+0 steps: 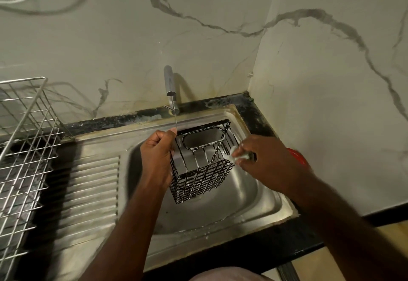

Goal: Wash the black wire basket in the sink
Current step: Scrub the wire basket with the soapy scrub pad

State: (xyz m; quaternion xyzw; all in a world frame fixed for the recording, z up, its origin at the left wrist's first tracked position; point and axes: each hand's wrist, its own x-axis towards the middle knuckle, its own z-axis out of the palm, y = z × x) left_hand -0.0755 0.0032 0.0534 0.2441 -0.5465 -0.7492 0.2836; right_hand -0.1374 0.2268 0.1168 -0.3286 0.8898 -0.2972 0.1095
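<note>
Two pale walls with grey wavy lines meet in a corner. A black worktop runs along them. A silver wire rack stands at its left end. The light is dim.

**One head-worn view, looking down into a corner sink**

A single wide-angle camera sits on the person's head, facing forward and steeply down. The sink fills the centre at close range. Both forearms enter from 6 o'clock. Marble walls meet toward 1 o'clock; a wire rack lies at 9 o'clock.
</note>
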